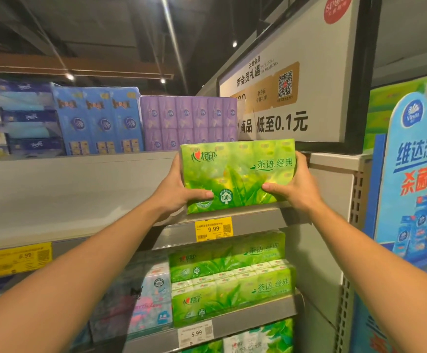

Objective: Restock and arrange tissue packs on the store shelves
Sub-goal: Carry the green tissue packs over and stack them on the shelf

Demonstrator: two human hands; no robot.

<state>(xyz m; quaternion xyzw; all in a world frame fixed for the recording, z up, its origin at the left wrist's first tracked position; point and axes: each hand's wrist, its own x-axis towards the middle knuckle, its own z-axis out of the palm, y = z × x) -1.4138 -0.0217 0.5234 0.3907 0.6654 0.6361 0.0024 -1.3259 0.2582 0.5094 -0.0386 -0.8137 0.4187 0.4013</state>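
A green tissue pack point(237, 174) with leaf print stands upright at the front edge of an upper shelf point(258, 212), above a yellow 9.99 price tag point(213, 229). My left hand point(179, 192) grips its left side, thumb across the lower front. My right hand point(293, 184) grips its right side the same way. On the shelf below sit more green tissue packs point(230, 278), stacked in two layers.
Purple packs point(189, 123) and blue packs point(97, 121) line the top shelf behind. A white promotional sign point(291, 80) hangs upper right. A blue wet-wipe display point(413, 174) stands at the right. Pale patterned packs point(151, 296) sit left of the lower green ones.
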